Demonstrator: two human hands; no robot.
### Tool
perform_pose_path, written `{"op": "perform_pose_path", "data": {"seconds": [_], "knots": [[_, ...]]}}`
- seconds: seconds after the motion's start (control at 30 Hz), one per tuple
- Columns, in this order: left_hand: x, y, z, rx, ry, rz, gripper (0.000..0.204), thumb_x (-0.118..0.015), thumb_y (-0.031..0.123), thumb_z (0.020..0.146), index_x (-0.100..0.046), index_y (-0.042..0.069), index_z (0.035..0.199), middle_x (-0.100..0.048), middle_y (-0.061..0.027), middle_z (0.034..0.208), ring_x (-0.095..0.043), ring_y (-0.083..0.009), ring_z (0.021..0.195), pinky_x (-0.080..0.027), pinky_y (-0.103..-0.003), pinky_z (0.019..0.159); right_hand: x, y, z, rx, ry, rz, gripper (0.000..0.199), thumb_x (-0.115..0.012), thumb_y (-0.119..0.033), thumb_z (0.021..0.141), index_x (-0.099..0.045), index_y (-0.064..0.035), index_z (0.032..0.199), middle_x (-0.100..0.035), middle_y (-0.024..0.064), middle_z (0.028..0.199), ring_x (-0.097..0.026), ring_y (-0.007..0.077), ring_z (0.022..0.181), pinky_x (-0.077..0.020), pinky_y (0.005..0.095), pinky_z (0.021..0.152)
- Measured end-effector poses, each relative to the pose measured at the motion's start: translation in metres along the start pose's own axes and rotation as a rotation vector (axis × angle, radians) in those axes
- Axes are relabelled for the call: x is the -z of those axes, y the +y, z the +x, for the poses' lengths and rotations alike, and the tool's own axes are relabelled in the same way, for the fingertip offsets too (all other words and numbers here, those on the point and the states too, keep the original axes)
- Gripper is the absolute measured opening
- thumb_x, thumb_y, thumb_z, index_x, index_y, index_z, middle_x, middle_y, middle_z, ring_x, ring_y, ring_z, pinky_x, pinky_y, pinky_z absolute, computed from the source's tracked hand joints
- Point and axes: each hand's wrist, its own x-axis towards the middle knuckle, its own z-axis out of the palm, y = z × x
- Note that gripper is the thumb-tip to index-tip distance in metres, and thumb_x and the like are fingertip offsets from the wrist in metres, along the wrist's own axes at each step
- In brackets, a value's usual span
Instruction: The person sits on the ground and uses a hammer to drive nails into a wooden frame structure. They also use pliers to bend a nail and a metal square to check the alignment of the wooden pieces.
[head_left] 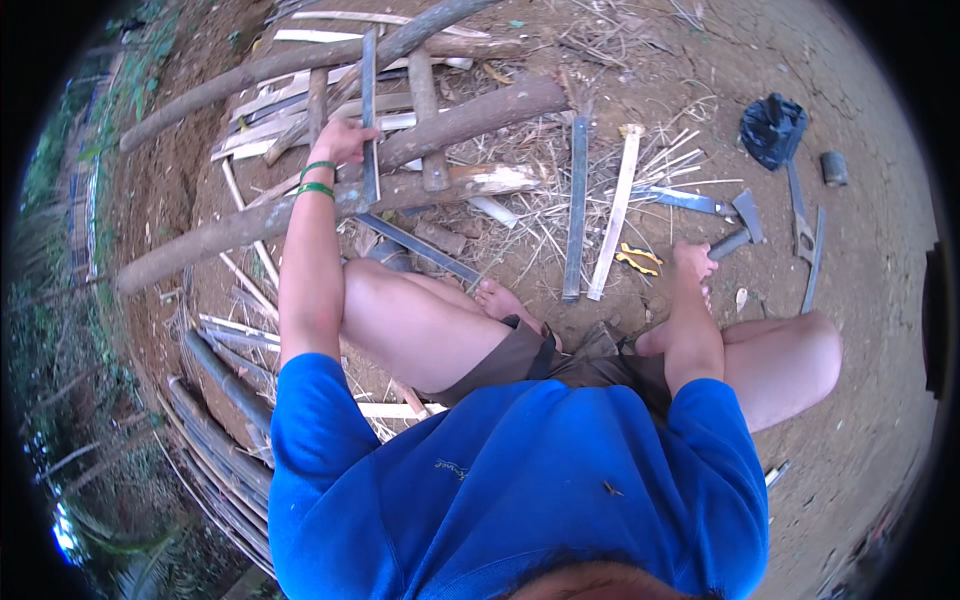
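My left hand (345, 140) is closed around a narrow, dark flat strip (369, 75), which looks like split bamboo. The strip stands across several rough wooden poles (480, 115) at the upper left. Low on the right, my right hand (693, 262) grips the handle end of a small hatchet (746, 218), its head pointing away from me. Just left of that hand lie yellow-handled pliers (638, 260). Two more strips, one dark (576, 210) and one pale (615, 210), rest on the ground between my hands.
A black plastic bag (773, 130), a dark can (834, 168) and a long blade-like tool (800, 225) lie at the right. Shavings (540, 215) litter the ground ahead. Split slats lie beneath the poles, and dark bamboo lengths (225, 440) are stacked at the lower left.
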Motion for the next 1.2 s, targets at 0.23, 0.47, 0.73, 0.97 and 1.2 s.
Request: {"op": "perform_pose_path", "data": {"seconds": [0.23,0.47,0.73,0.97,1.2], "knots": [[0.001,-0.003,-0.013,0.008,-0.018,-0.045,0.037,-0.078,0.037,0.084,-0.071,0.000,0.089,-0.065,-0.0039,0.075,-0.063,-0.0127,0.065,-0.057,-0.028,0.062,0.011,-0.006,-0.016,0.036,-0.043,-0.015,0.066,-0.068,-0.034,0.082,-0.047,-0.0076,0.138,-0.033,0.0312,0.138,-0.047,0.0462,0.124,-0.0440,0.0497,0.104],[0.001,0.008,-0.021,-0.046,0.065,0.011,0.042,-0.081,0.040,0.080,-0.072,-0.001,0.082,-0.067,-0.0072,0.071,-0.063,-0.0154,0.057,-0.054,-0.031,0.057,-0.006,-0.064,-0.057,0.659,0.254,0.234,0.054,-0.069,-0.033,0.085,-0.057,-0.0089,0.132,-0.040,0.0297,0.139,-0.044,0.0453,0.128,-0.0405,0.0489,0.106],[0.001,-0.006,-0.012,-0.104,0.125,0.029,0.047,-0.084,0.044,0.075,-0.068,0.000,0.072,-0.067,-0.0078,0.067,-0.064,-0.0162,0.054,-0.054,-0.032,0.056,-0.003,-0.095,-0.106,0.790,0.049,0.352,0.043,-0.069,-0.028,0.085,-0.064,-0.0089,0.124,-0.051,0.0243,0.131,-0.053,0.0405,0.122,-0.0414,0.0467,0.105],[0.000,-0.009,-0.013,-0.130,0.106,-0.010,0.048,-0.086,0.043,0.073,-0.067,-0.001,0.072,-0.066,-0.0079,0.067,-0.064,-0.0161,0.054,-0.055,-0.030,0.054,-0.005,-0.085,-0.113,0.785,-0.051,0.294,0.039,-0.068,-0.025,0.085,-0.066,-0.0089,0.120,-0.057,0.0246,0.125,-0.057,0.0409,0.116,-0.0440,0.0465,0.102],[0.001,-0.007,-0.020,-0.091,0.059,-0.151,0.041,-0.087,0.038,0.075,-0.067,0.003,0.080,-0.068,-0.0053,0.076,-0.064,-0.0125,0.065,-0.055,-0.029,0.058,-0.010,-0.080,-0.107,0.792,-0.108,0.285,0.034,-0.067,-0.023,0.085,-0.069,-0.0076,0.115,-0.060,0.0220,0.121,-0.058,0.0399,0.115,-0.0446,0.0464,0.101]]}}
